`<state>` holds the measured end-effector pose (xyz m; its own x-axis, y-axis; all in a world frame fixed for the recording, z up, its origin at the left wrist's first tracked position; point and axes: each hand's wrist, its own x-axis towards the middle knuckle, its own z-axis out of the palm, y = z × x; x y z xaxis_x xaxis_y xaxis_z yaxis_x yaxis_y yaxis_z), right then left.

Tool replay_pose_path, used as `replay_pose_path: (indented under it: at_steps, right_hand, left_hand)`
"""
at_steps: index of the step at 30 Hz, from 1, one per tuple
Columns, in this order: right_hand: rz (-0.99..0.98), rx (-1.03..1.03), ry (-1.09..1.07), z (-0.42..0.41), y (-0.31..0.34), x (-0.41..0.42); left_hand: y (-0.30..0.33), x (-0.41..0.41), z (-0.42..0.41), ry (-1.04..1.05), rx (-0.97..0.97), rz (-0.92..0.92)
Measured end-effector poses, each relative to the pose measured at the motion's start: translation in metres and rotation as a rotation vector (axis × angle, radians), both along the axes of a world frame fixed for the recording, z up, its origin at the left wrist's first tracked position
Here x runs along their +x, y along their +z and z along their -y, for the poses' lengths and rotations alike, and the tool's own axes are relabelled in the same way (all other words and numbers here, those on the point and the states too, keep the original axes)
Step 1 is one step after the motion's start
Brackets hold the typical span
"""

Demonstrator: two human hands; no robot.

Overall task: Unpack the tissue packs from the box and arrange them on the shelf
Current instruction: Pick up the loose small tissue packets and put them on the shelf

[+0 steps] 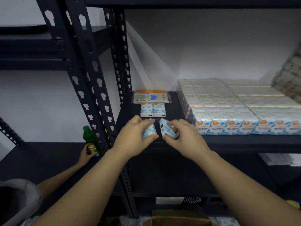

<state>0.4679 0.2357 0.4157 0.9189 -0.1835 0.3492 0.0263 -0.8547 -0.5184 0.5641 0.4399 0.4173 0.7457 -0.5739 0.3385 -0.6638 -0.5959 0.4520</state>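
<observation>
Gripping one mini tissue pack each, the left hand [133, 136] and right hand [184, 137] curl their fingers round the left pack [149, 130] and right pack [167, 129] above the shelf [244, 141] front. Light, soft, film-slippery, I judge; hold the narrow sides. Motion blur hides print; the box [179, 219] is cropped.

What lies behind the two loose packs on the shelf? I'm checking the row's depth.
A flat wrapped pack lies behind the two packs, against the wall. Nothing shows behind it.
</observation>
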Motion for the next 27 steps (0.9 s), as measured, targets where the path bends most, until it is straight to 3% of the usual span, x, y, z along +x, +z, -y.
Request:
replay_pose_path:
  at_steps: [19,27]
  right_hand:
    - [-0.112,-0.249,-0.012,-0.008,-0.005,0.025]
    - [-0.119,-0.281,0.02,-0.009,-0.007,0.025]
  left_hand:
    - [-0.014,-0.009,-0.01,0.134,-0.187,-0.048]
    - [-0.023,-0.002,-0.009,0.115,-0.155,-0.066]
